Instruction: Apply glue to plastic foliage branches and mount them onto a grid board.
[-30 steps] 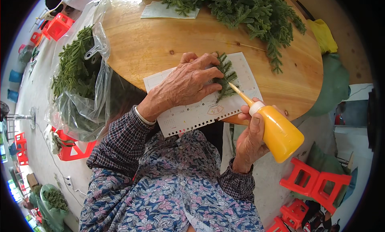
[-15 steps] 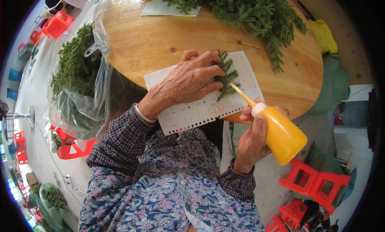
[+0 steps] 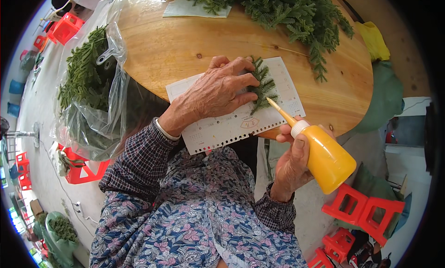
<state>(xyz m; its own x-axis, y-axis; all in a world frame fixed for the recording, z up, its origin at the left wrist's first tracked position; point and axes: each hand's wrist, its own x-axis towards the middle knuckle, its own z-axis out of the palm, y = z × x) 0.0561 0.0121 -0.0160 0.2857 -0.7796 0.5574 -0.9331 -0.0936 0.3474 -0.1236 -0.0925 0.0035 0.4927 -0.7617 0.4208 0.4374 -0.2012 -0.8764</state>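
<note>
A small green fir sprig [image 3: 263,86] lies on a white calendar sheet [image 3: 222,134] with a row of punched holes along its near edge. My left hand [image 3: 222,88] rests over the sheet, its curled fingertips gripping the sprig's left side and partly hiding it. My right hand [image 3: 294,161] is wrapped round a yellow squeeze bottle [image 3: 328,157] with a white collar and a long tapered nozzle. The nozzle's tip points up and left, close to the sprig's lower right needles; whether it touches them I cannot tell.
A large heap of green sprigs [image 3: 296,18] covers the far right of the wooden table [image 3: 162,45]. Near it lies a pale cloth or paper [image 3: 185,9]. Left of the table hangs a clear plastic bag [image 3: 99,124] of greenery. Red stools [image 3: 361,210] stand on the floor.
The bottle's nozzle tip has shifted slightly down, and the bottle's base has dipped a little. My left hand keeps its hold on the sprig, almost unmoved.
</note>
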